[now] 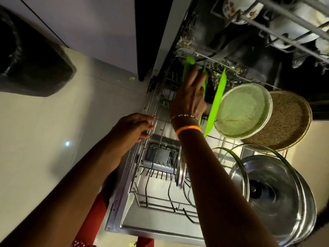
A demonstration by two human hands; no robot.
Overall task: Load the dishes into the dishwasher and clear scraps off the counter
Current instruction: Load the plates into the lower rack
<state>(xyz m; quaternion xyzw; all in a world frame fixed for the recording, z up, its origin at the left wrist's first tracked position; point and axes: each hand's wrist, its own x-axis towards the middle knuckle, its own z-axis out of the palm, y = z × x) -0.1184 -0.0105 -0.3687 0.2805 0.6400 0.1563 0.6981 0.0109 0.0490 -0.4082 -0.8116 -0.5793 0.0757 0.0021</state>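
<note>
The dishwasher's lower rack (pixel 156 205) is pulled out over the open door. My right hand (pixel 189 98) reaches into its far end and holds a bright green plate (pixel 188 63) standing on edge; my thumb is hidden. A second green plate (pixel 216 102) stands just to the right. Beyond that lean a pale green round plate (pixel 243 111) and a brown speckled plate (pixel 288 122). My left hand (pixel 133 128) rests with its fingertips on the rack's left rim.
Steel lids (pixel 277 195) and a glass lid (pixel 237 166) fill the rack's right side. A small steel lid (pixel 180 168) stands near the grey cutlery basket (pixel 160 155). The upper rack (pixel 292 25) holds white dishes. A black bin bag (pixel 30 61) is at the left on the floor.
</note>
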